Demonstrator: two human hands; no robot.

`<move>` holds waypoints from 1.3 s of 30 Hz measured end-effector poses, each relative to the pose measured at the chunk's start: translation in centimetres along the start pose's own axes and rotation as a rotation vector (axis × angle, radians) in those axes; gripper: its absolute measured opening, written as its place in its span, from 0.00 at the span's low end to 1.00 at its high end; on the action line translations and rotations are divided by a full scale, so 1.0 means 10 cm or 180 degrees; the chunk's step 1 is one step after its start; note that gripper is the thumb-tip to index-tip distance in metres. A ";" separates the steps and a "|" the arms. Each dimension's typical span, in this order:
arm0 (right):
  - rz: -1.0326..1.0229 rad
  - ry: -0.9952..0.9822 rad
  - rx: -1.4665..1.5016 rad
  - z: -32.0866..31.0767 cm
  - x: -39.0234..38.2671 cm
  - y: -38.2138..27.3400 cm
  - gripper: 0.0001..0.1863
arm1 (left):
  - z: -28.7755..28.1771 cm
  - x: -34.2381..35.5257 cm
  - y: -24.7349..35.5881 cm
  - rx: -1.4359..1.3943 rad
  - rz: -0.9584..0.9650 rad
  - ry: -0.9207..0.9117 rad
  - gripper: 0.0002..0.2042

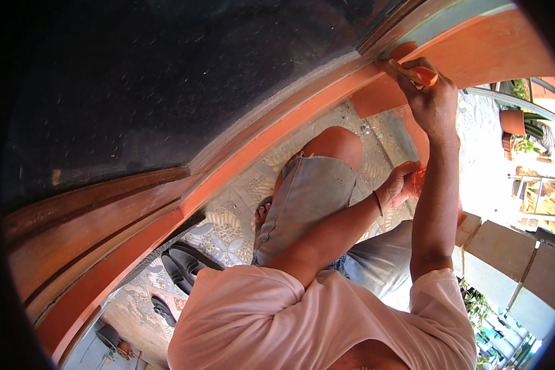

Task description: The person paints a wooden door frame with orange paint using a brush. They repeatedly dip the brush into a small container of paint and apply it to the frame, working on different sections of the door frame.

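My right hand [436,105] is raised at the upper right, its fingers closed round a paintbrush [425,76] with an orange handle end. The brush's bristles are hidden by the fingers, close to the corner where the orange ledge [327,92] meets an orange-painted wall panel [487,49]. Lower down, my left hand [401,186], with a dark band at the wrist, grips an orange-smeared container [419,180]. My right forearm covers part of that container, and its inside does not show.
A dark glass pane [166,80] in a brown wooden frame [105,209] fills the upper left. My bent knee [336,148] is beneath the ledge, over patterned floor tiles [228,225]. Black shoes [182,265] lie lower left. Potted plants [513,122] and a tiled block [499,246] stand right.
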State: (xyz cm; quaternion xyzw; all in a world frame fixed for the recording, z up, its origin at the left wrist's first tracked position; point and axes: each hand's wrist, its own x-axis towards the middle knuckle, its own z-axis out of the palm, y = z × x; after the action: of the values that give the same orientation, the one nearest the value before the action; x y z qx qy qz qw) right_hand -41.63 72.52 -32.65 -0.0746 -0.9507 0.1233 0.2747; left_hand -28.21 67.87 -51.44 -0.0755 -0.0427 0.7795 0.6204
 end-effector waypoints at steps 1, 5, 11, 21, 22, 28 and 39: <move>-0.0015 0.0005 0.0002 0.00 0.00 0.00 0.14 | 0.00 0.00 0.00 0.0006 -0.0004 -0.0004 0.09; 0.0026 -0.0100 -0.0033 0.01 0.02 0.00 0.14 | -0.04 0.03 -0.01 0.0007 0.0017 0.0041 0.08; -0.0075 -0.0165 -0.0160 0.00 0.04 0.02 0.15 | -0.05 0.04 0.00 0.0029 -0.0090 -0.0013 0.09; -0.0086 -0.0143 -0.0190 0.02 0.05 0.02 0.15 | 0.07 -0.01 0.01 0.0108 -0.0054 0.0147 0.10; -0.0082 -0.0127 -0.0210 0.02 0.05 -0.01 0.15 | 0.05 0.00 0.02 0.0104 -0.0052 0.0138 0.09; -0.0127 0.0199 0.0025 0.01 -0.01 -0.02 0.13 | 0.06 0.00 0.01 0.0091 -0.0046 0.0144 0.09; 0.0198 0.0166 0.0061 -0.16 0.00 -0.08 0.10 | 0.08 0.00 0.04 0.0022 -0.0147 0.0045 0.11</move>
State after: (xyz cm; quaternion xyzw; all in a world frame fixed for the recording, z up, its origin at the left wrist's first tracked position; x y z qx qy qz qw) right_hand -40.80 72.06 -31.09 -0.1047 -0.9392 0.1390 0.2961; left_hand -28.71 67.77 -50.75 -0.0779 -0.0373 0.7645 0.6388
